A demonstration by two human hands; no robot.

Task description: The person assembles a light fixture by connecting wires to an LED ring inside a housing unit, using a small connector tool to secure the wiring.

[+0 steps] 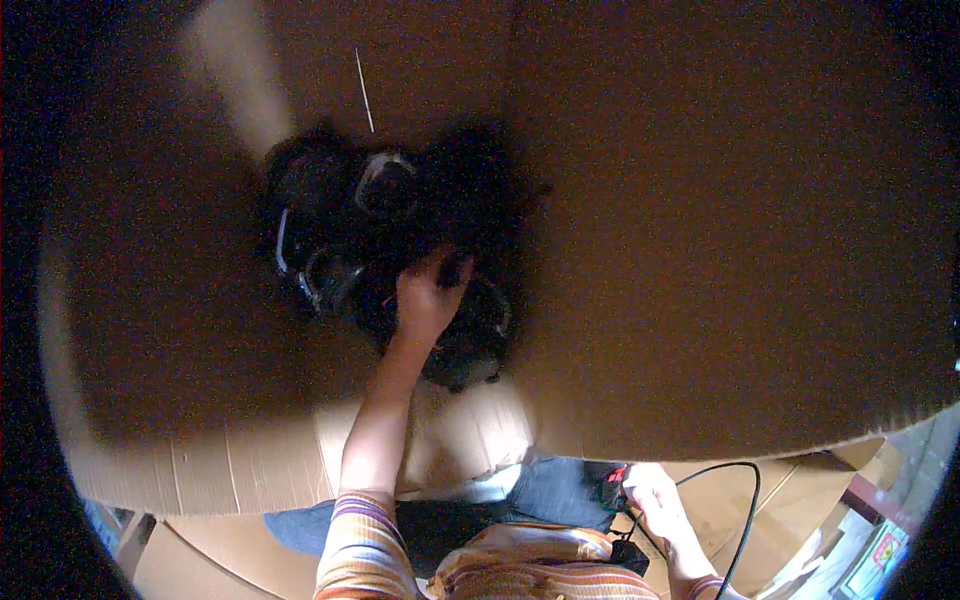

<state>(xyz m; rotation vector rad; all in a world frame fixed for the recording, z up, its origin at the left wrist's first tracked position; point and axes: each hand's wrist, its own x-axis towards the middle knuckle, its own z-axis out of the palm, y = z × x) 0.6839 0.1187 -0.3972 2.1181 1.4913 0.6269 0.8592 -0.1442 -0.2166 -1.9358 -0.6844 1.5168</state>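
My left hand (432, 297) reaches deep into a large cardboard box (720, 250), its fingers curled at a black part (455, 268) in a pile of dark objects (390, 225). Several of these have pale curved rims or shiny edges; shadow hides what they are. Outside the box, at the lower right, my right hand (655, 497) is closed at a small black-and-red object (614, 484), partly covered by the fingers. A black cable (752, 500) loops beside that hand.
The box's near edge bends across the view above my lap. A thin white strip (364, 92) shows on the cardboard beyond the pile. More brown cardboard (215, 560) lies at the lower left, and papers (865, 560) sit at the lower right.
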